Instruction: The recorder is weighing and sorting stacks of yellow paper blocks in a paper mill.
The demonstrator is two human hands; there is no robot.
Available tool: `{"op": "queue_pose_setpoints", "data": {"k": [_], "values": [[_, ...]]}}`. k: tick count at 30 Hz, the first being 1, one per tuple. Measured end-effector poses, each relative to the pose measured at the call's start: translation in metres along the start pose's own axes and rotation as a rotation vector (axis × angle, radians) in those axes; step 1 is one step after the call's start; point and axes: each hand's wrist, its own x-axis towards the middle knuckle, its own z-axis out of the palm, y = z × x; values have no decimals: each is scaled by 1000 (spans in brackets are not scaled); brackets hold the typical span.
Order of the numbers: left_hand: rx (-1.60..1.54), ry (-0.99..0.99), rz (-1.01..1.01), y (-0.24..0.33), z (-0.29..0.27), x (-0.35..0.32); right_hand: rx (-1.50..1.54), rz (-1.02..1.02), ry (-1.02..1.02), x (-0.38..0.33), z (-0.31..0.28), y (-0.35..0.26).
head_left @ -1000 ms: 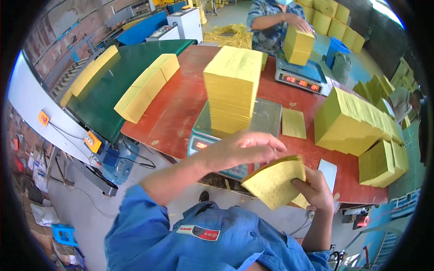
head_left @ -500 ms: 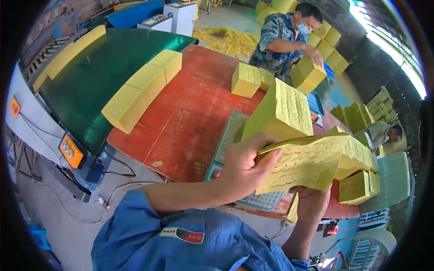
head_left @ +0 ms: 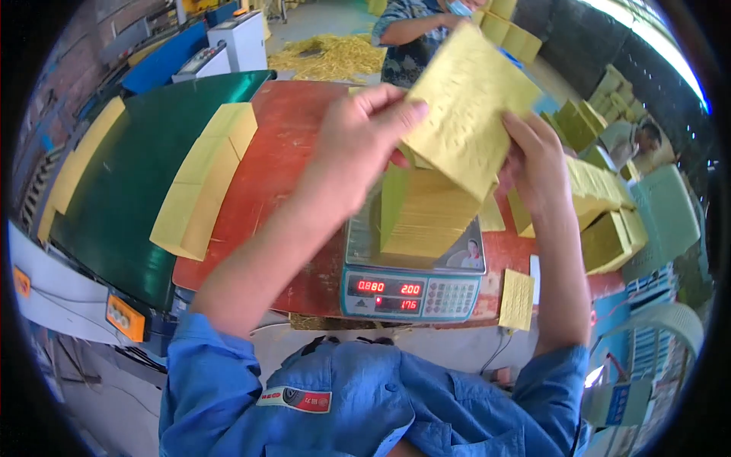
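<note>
Between my two hands is a thin batch of yellow paper sheets (head_left: 470,110) with embossed, punched patterns, tilted above the scale. My left hand (head_left: 364,137) pinches its left edge, thumb on the upper face. On the opposite edge my right hand (head_left: 539,156) grips it, partly hidden behind the paper. Underneath, a tall stack of yellow paper (head_left: 426,217) rests on the digital scale (head_left: 411,295), whose red display is lit. The held sheets cover the top of that stack.
Yellow paper blocks (head_left: 205,171) line the green conveyor's edge beside the red table (head_left: 278,145). More yellow stacks (head_left: 601,190) and a green plastic chair (head_left: 662,213) are at right. A loose yellow bundle (head_left: 517,299) lies by the scale. A co-worker (head_left: 403,38) stands across the table.
Both hands have lifted the yellow sheets up and away from the right side, over the stack on the scale. My view has turned, and the scale's display now shows fully.
</note>
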Motion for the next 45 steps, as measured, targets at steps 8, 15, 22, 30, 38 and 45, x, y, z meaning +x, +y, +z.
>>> {"op": "queue_pose_setpoints", "data": {"k": [8, 15, 22, 30, 38, 45], "values": [[216, -59, -276, -19, -13, 38, 29, 170, -182, 76, -9, 39], [334, -54, -302, -27, 1, 31, 13, 60, -194, 75, -25, 55], [366, 6, -331, -28, 11, 24, -176, 1, -202, 65, -29, 55], [397, 12, -291, -30, 13, 21, -153, -47, -123, 60, -25, 62], [463, -12, -268, -36, 10, 18, -424, -317, 34, 65, -30, 87], [459, -26, -254, -38, 7, 13, -402, -341, 78, 58, -27, 99]]}}
